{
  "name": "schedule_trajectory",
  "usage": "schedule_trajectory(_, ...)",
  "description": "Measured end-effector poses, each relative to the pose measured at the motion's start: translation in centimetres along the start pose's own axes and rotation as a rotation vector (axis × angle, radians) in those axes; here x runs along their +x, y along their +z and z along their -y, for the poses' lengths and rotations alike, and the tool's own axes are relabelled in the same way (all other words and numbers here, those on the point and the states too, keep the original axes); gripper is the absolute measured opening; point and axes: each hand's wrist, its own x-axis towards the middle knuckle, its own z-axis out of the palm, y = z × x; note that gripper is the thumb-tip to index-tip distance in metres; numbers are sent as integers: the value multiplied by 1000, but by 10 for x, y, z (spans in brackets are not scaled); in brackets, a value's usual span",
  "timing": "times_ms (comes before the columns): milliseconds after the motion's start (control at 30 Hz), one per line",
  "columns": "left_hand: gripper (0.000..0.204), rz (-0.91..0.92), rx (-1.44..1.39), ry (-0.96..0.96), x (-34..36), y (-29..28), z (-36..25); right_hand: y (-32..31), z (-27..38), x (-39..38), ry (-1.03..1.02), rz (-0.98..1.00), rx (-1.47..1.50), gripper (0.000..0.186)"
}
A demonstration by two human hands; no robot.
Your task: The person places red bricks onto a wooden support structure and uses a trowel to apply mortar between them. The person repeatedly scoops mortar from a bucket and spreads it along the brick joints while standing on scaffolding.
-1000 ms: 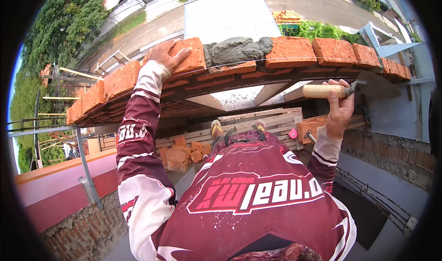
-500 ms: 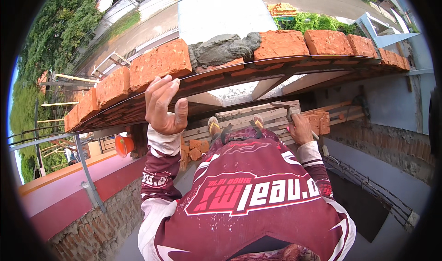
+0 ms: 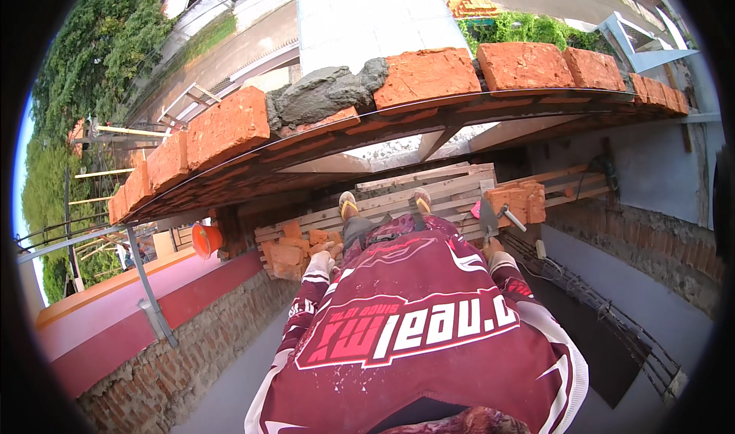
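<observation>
My left hand (image 3: 328, 250) is low by the plank platform, against a pile of broken orange bricks (image 3: 288, 252); its fingers are too small and partly hidden to read. On the other side, my right hand (image 3: 494, 247) is closed around the handle of a trowel (image 3: 488, 218), whose grey blade points away from me. A hammer (image 3: 514, 218) with a pale handle lies on the stacked bricks (image 3: 527, 198) beside it. Ahead runs the top course of a brick wall (image 3: 427, 76), with a lump of grey mortar (image 3: 320, 97) in a gap between bricks.
A thin string (image 3: 306, 128) stretches along the wall's near edge. My feet stand on wooden planks (image 3: 390, 197) high above the floor. An orange bucket (image 3: 206, 241) hangs at the left, near a metal post (image 3: 145, 281). Bundled steel bars (image 3: 597, 308) lie at the lower right.
My left hand has dropped from the wall's edge to the broken bricks. My right hand has let go of the hammer, now on the stack, and taken the trowel. The view has shifted right.
</observation>
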Motion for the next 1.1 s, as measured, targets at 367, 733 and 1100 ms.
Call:
schedule_trajectory(367,41,-589,262,1053,-46,23,-289,-187,147,-120,-1053,-620,519,40)
schedule_trajectory(733,58,-999,943,1131,-49,20,-440,-187,121,-107,-924,-600,515,38)
schedule_trajectory(1100,58,-942,1033,1215,-50,13,-444,-30,-45,-51,-40,-372,584,47)
